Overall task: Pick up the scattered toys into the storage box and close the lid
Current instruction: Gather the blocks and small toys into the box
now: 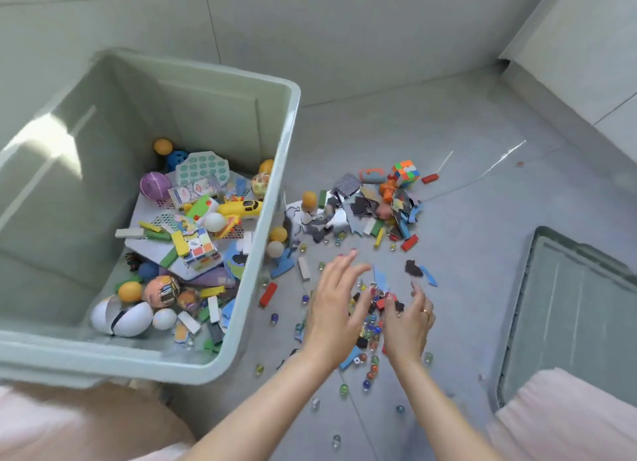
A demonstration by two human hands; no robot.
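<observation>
Between the two hands, low on the floor, lies a small heap of marbles (370,324) and bits. The left hand (336,309) is spread, fingers nearly straight, cupping the heap from its side and holding nothing firmly; the right hand (408,322) curves loosely against the other side, its fingertips touching a red piece (382,303), though whether it pinches it I cannot tell. They seem set this way to scoop the lot together. Farther off sits a second pile with a puzzle cube (404,172). Just left stands the storage box (275,226), open and partly filled. Its lid (572,319) lies to the right on the grey tiled floor (482,150), beside pale tiled walls.
</observation>
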